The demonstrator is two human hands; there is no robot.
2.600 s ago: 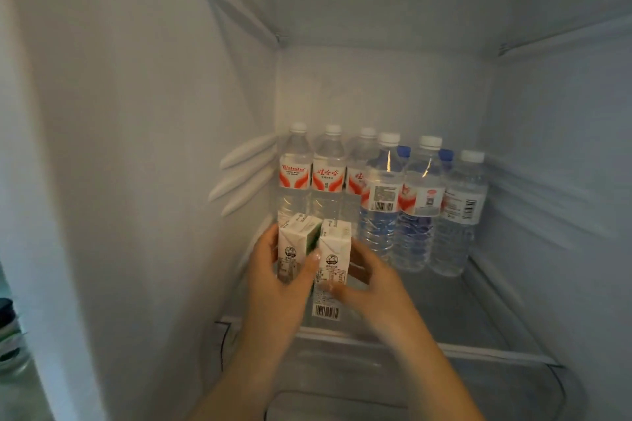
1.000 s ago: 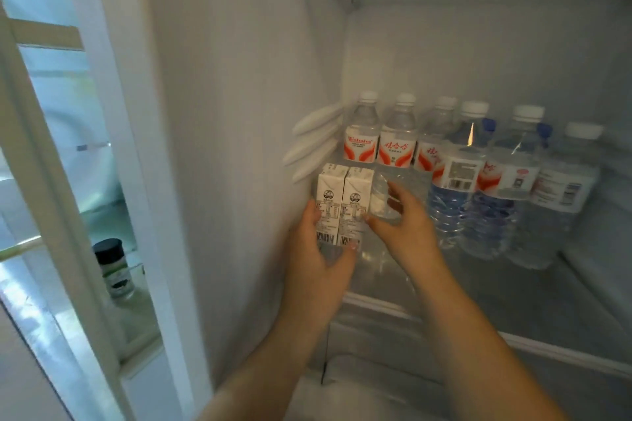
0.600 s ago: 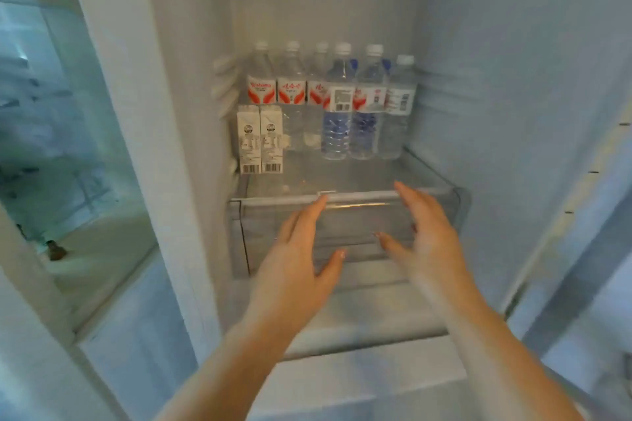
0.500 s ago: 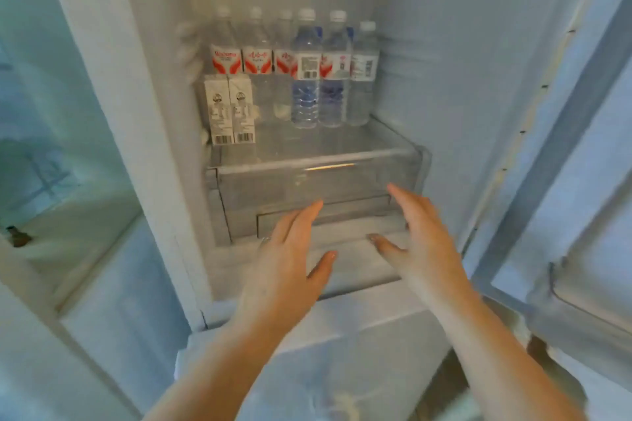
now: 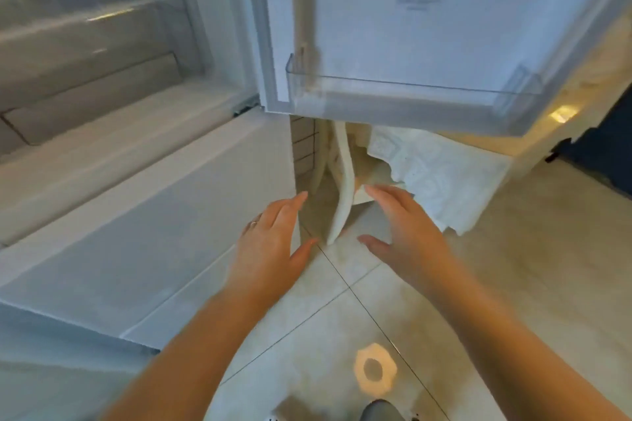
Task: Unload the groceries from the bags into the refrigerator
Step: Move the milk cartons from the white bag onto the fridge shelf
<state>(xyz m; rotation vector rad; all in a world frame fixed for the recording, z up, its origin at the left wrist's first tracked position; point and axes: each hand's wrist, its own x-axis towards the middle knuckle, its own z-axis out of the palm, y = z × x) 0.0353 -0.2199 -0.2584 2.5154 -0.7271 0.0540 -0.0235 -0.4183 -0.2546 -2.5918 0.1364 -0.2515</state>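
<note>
My left hand [image 5: 270,246] and my right hand [image 5: 407,229] hang in the air low in front of the refrigerator, fingers straight and spread, holding nothing. The refrigerator's clear crisper drawer [image 5: 89,41] shows at the upper left, and below it is the white lower door front [image 5: 136,225]. The refrigerator door [image 5: 444,10] stands open at the upper right, with an empty clear door bin [image 5: 403,96] at its bottom. The milk cartons and water bottles are out of view. No grocery bag can be clearly made out.
A pale patterned cloth [image 5: 434,174] lies on the tiled floor [image 5: 342,311] under the open door. A white curved furniture leg [image 5: 342,188] stands between my hands and the wall. A dark object [image 5: 602,140] is at the right edge.
My hands let go of the two milk cartons, which stayed on the shelf, and drew back out of the refrigerator. My view swung down and right to the floor beneath the door.
</note>
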